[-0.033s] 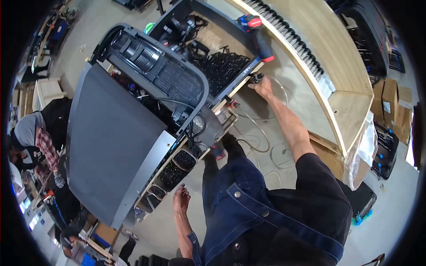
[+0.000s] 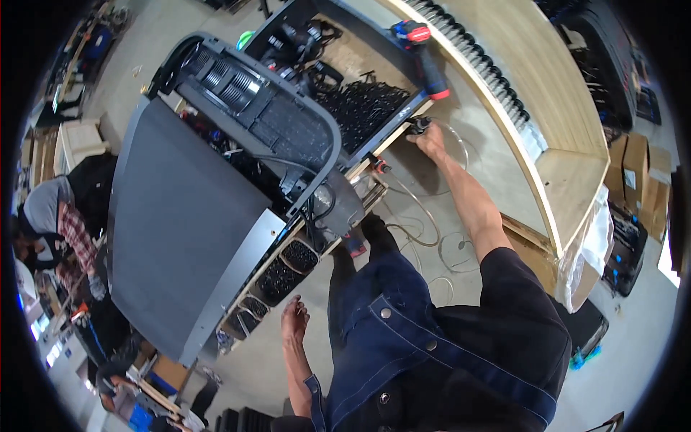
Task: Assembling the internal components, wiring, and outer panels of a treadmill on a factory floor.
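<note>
My right hand (image 2: pixel 433 142) is closed around a black tool (image 2: pixel 418 126) at the bench's right edge; its grip is hidden by my fingers. Just below it, a red and black tool (image 2: pixel 380 165) with a hose sits at the same edge. My left hand (image 2: pixel 294 319) hangs beside the lower bench edge, fingers loosely bent and apart, with nothing visible in it. Close to it are bins of small black parts (image 2: pixel 277 281). On the bench lie a large dark grey panel (image 2: pixel 191 223) and a black plastic frame with a mesh tray (image 2: pixel 277 119).
A grey-walled box (image 2: pixel 345 155) holds black screws and black fittings. A red and black cordless driver (image 2: pixel 425 61) stands at its right corner. To the right is a curved wooden frame (image 2: pixel 536 209) with a row of black coils. Hoses (image 2: pixel 432 227) trail on the floor. Another person (image 2: pixel 68 230) works at left.
The view has shifted very slightly. My hands keep their places, the right one still on the black tool.
</note>
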`<state>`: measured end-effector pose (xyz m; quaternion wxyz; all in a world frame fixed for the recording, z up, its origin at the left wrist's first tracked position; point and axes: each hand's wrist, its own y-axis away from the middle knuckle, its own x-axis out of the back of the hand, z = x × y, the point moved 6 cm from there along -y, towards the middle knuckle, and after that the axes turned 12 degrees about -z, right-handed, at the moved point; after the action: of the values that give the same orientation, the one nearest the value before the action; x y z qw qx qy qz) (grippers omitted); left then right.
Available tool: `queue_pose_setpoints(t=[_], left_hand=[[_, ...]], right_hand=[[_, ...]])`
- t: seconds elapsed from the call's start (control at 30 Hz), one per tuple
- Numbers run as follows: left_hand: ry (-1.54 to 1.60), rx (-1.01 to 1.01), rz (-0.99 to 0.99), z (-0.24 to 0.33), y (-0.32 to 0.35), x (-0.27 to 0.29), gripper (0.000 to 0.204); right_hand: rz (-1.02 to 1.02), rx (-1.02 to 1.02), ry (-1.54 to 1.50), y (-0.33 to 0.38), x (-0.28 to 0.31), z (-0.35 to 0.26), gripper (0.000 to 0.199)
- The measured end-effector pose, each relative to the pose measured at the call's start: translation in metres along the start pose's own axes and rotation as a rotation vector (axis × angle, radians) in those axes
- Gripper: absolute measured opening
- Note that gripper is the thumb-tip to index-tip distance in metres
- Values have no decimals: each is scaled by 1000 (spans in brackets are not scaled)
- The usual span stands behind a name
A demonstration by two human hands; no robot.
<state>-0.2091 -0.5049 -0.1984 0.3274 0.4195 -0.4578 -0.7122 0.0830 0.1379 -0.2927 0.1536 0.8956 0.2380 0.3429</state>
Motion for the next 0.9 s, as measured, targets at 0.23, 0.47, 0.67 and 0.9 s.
queue_pose_setpoints(t=[0.23,0.47,0.67,0.9], left_hand=[[-172,-108,368,-20,-20,66,31],[-945,-405,838,25,-74,70,37],[-974,-213,1021,56,-110,87,74],[-1001,-252,762,53,-86,70,89]], right_hand=[[-243,-120,-251,126,2,-94,34],[-989,-185,-420,256,-89,-110,41],[-480,60,-303,109,-178,-7,72],[-248,74,-279,67,-190,23,44]])
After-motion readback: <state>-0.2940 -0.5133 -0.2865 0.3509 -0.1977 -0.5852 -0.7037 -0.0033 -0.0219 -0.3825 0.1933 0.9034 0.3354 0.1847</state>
